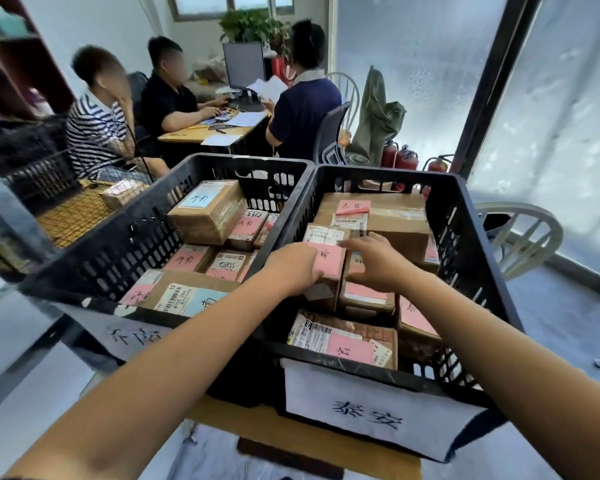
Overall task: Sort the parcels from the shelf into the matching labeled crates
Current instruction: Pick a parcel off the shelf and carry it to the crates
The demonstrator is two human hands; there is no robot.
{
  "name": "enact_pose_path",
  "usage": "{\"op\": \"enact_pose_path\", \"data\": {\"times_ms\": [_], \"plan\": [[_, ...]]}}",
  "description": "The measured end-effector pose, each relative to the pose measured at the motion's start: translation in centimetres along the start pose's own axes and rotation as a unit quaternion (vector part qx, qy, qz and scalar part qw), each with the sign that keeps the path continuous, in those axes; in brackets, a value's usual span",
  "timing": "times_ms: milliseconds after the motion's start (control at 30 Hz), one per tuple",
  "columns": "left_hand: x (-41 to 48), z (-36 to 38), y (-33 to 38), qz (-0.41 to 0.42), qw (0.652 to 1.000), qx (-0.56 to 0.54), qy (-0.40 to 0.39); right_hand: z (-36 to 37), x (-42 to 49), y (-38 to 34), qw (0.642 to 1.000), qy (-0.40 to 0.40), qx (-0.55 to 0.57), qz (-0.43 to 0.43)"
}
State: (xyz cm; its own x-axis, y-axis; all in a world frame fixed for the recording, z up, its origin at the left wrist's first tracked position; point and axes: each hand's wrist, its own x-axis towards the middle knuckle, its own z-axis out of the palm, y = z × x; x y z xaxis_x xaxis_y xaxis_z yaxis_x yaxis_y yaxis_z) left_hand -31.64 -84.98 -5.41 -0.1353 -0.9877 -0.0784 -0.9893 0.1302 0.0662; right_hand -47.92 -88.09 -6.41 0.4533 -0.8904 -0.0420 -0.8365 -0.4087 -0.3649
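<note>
Parcel [328, 261] of brown cardboard, a small upright box with a smooth pink slip stuck on its top face and a printed white barcode label behind it, stands near the middle of the right crate [471, 244], close to that crate's left wall and wedged among other taped cartons. The left hand [297, 268] grips its left side, fingers curled down round the edge. The right hand [378, 263] holds its right side, thumb laid across the top and fingers bent down into the gap beside the next box. Both crates are black moulded plastic with slotted, lattice-like walls. The right one carries a white paper sign [371, 414] with two brush-written characters on its near wall. The left crate [118, 244] touches it along one wall and is filled with more pink- and blue-labelled boxes. A large carton [388, 216] with glossy tape lies along the right crate's far edge. Both crates rest on a wooden table [291, 434].
</note>
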Motion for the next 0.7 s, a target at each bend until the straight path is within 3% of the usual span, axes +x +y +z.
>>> {"op": "enact_pose_path", "data": {"times_ms": [133,200,400,700], "plan": [[-4.2,-0.9,0.6,-0.023,0.999,0.022,0.037,-0.6,-2.9,-0.9,0.999,-0.004,-0.03,-0.038],[-6.6,-1.4,0.5,-0.044,0.998,-0.019,0.046,-0.6,-4.4,-1.5,0.998,0.008,-0.031,-0.063],[-14.6,-1.9,-1.5,-0.136,0.982,-0.048,0.125,-0.8,-8.8,-5.8,0.986,0.039,0.058,-0.151],[-29.9,2.5,-4.7,-0.354,0.925,-0.021,0.135,4.6,-12.7,-17.3,0.945,-0.043,0.092,-0.311]]}}
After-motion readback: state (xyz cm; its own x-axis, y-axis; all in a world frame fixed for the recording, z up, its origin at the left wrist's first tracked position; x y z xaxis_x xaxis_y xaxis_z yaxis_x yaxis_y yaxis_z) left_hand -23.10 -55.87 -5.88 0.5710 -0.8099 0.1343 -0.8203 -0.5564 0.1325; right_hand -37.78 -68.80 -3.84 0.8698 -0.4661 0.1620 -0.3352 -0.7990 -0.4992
